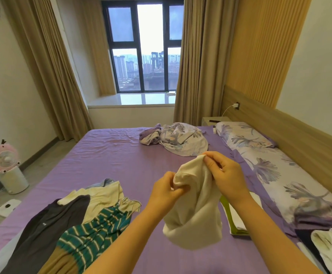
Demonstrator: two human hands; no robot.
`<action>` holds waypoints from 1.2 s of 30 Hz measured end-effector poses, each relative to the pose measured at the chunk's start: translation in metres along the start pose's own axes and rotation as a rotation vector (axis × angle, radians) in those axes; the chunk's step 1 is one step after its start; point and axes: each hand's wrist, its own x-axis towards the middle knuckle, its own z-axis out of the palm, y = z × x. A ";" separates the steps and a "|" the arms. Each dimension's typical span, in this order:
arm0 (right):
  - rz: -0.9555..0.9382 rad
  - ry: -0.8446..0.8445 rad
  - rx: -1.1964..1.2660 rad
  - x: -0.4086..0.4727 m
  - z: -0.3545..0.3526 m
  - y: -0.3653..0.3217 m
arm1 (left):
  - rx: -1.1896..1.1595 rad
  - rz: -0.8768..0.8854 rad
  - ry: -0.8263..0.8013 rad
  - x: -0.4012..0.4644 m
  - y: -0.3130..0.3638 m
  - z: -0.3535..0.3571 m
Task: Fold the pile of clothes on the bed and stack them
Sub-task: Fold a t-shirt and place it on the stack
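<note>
A cream garment (194, 212) hangs bunched in the air above the purple bed (109, 155). My left hand (166, 191) pinches its upper left edge. My right hand (223, 175) grips its top right edge, a little higher. At the lower left lies the pile of clothes (78, 218): a dark grey top, a cream piece and a green striped garment. A folded white and lime-green item (238, 216) lies on the bed just right of the hanging garment, partly hidden by my right forearm.
A crumpled floral quilt (179, 139) lies at the far side of the bed. Floral pillows (260, 155) run along the headboard on the right. White and dark clothing (327, 248) sits at the lower right. A pink fan (5, 161) stands on the floor at left.
</note>
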 end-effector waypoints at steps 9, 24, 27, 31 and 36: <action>0.099 -0.090 -0.594 -0.004 -0.043 0.034 | -0.657 -0.378 0.000 0.034 0.018 -0.055; 0.285 -0.113 0.461 -0.016 0.005 0.005 | -0.425 -0.351 -0.072 0.026 0.041 -0.069; 0.296 -0.163 0.462 -0.010 0.014 0.001 | -0.284 -0.259 -0.086 0.012 0.024 -0.067; 0.295 -0.186 0.459 -0.011 0.036 0.001 | -0.338 -0.141 -0.060 -0.015 0.014 -0.042; 0.224 -0.173 0.227 -0.021 0.039 0.010 | -0.305 -0.120 0.005 -0.021 0.008 -0.031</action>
